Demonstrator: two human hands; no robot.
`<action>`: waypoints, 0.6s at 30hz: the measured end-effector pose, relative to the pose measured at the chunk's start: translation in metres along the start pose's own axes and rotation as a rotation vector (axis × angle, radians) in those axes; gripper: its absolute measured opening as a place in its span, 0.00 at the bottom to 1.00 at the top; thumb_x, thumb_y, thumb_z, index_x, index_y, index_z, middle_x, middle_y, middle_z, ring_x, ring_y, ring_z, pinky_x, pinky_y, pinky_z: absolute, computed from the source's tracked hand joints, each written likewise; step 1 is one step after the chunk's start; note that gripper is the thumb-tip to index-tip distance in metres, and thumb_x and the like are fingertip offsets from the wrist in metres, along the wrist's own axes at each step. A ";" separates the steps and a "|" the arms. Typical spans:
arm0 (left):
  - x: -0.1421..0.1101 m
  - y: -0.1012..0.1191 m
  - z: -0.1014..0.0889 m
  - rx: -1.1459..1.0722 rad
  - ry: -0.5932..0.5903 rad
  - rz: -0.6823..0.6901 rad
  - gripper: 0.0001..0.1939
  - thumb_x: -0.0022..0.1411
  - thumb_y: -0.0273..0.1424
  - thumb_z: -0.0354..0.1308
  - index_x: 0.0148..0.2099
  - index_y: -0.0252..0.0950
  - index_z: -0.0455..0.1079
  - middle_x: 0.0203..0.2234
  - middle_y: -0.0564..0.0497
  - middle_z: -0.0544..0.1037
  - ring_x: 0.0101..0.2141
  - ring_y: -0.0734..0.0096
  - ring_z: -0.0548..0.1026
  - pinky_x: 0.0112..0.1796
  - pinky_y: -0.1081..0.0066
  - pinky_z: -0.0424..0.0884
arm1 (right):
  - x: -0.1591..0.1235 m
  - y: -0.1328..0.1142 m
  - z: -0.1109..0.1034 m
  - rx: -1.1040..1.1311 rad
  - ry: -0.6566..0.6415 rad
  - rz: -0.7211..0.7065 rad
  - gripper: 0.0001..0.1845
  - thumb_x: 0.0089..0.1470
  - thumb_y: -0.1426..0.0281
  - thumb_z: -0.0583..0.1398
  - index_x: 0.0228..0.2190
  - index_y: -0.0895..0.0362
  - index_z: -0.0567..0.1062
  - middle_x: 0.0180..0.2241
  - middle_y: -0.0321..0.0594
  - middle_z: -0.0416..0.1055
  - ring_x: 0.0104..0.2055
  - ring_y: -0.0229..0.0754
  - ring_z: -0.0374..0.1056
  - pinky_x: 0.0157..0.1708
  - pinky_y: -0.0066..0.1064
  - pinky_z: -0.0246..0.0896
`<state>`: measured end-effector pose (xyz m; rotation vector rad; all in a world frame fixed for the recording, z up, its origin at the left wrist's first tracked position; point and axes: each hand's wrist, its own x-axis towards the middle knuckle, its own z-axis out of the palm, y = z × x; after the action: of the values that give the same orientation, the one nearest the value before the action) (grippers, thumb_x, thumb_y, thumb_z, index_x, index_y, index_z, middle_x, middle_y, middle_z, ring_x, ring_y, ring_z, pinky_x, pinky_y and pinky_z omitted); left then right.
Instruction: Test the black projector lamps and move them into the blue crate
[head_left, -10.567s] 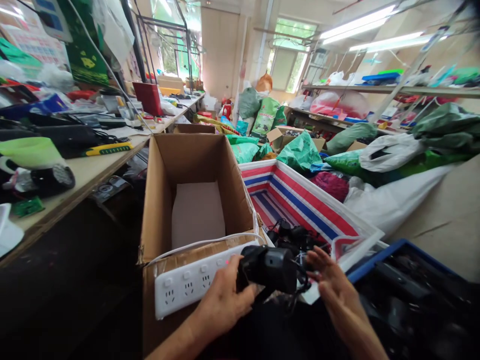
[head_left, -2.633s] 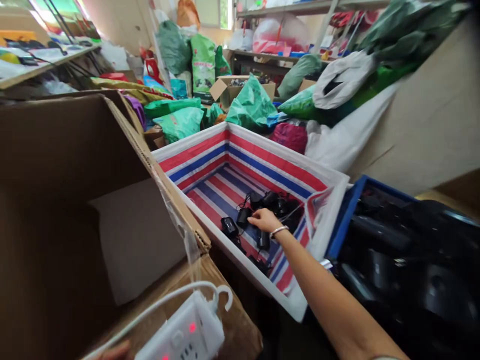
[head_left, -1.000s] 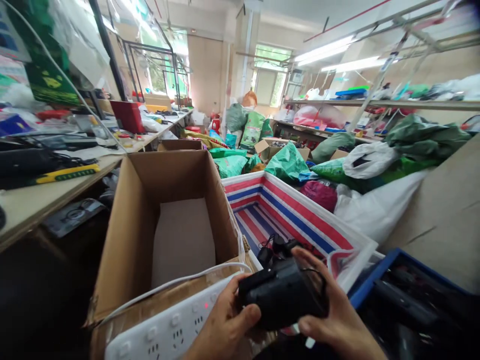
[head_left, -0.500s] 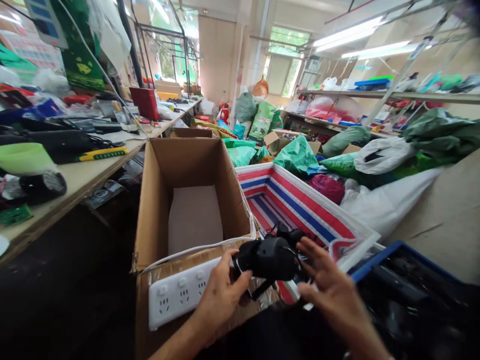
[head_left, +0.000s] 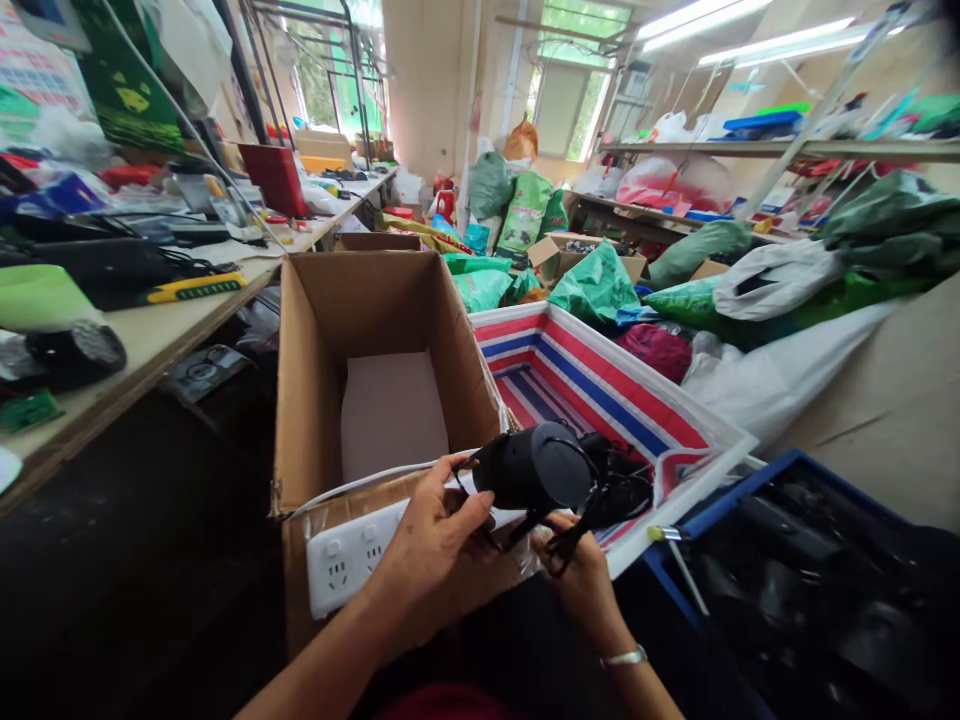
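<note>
Blk power adapter (head_left: 532, 465) held between L hand (head_left: 427, 540) & R hand (head_left: 581, 590).

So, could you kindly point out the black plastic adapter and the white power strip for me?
Black plastic adapter (head_left: 532, 467), head view, on its rounded end.
White power strip (head_left: 352, 555), head view, on its socket face.

Hands: two, the left hand (head_left: 427, 545) and the right hand (head_left: 581, 590), both on one black corded device (head_left: 532, 466). More black corded units (head_left: 622, 492) lie tangled behind it, number unclear. Bracelet: one (head_left: 622, 657), right wrist. White power strip: one (head_left: 352, 552), two sockets showing. Cardboard boxes: three, an open box (head_left: 315, 380), a box behind it (head_left: 379, 242), a far box (head_left: 589, 264). Striped bin: one (head_left: 600, 372). Blue-rimmed crate: one (head_left: 720, 508). Desk: one (head_left: 150, 345). Ceiling lights: two (head_left: 780, 40).
</note>
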<state>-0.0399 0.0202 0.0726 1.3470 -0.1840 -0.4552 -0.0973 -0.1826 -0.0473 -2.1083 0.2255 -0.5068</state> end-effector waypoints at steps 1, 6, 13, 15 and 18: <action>-0.001 0.004 -0.003 -0.009 0.015 0.005 0.25 0.53 0.41 0.61 0.48 0.35 0.58 0.20 0.55 0.75 0.17 0.70 0.74 0.20 0.72 0.73 | 0.003 -0.003 0.002 0.002 0.010 -0.005 0.14 0.48 0.60 0.61 0.33 0.57 0.77 0.33 0.46 0.75 0.36 0.47 0.71 0.37 0.40 0.69; 0.000 0.020 -0.028 -0.028 0.136 0.102 0.25 0.54 0.39 0.63 0.48 0.35 0.56 0.21 0.54 0.76 0.17 0.69 0.74 0.20 0.70 0.74 | 0.022 -0.026 -0.007 0.041 -0.003 -0.026 0.12 0.55 0.61 0.57 0.34 0.56 0.75 0.29 0.41 0.74 0.29 0.42 0.71 0.31 0.34 0.69; 0.002 0.014 -0.052 -0.061 0.211 0.150 0.23 0.57 0.36 0.61 0.49 0.36 0.55 0.23 0.52 0.78 0.18 0.69 0.75 0.20 0.70 0.73 | 0.028 -0.038 0.020 0.000 -0.082 -0.196 0.09 0.57 0.65 0.56 0.33 0.57 0.74 0.30 0.41 0.74 0.31 0.42 0.72 0.32 0.34 0.69; 0.002 0.010 -0.055 -0.048 0.214 0.133 0.23 0.57 0.37 0.61 0.50 0.36 0.56 0.23 0.52 0.78 0.18 0.69 0.75 0.21 0.70 0.73 | 0.028 -0.040 0.025 -0.034 -0.102 -0.222 0.08 0.56 0.67 0.56 0.34 0.56 0.74 0.32 0.43 0.74 0.34 0.44 0.72 0.35 0.35 0.69; 0.003 0.004 -0.058 -0.053 0.209 0.124 0.23 0.58 0.37 0.61 0.50 0.37 0.56 0.24 0.52 0.78 0.18 0.69 0.75 0.22 0.70 0.73 | 0.029 -0.042 0.031 -0.104 -0.158 -0.265 0.10 0.56 0.72 0.54 0.36 0.55 0.75 0.38 0.45 0.74 0.40 0.46 0.71 0.39 0.37 0.68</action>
<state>-0.0138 0.0718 0.0632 1.3132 -0.0820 -0.2117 -0.0594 -0.1464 -0.0199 -2.2810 -0.1232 -0.4877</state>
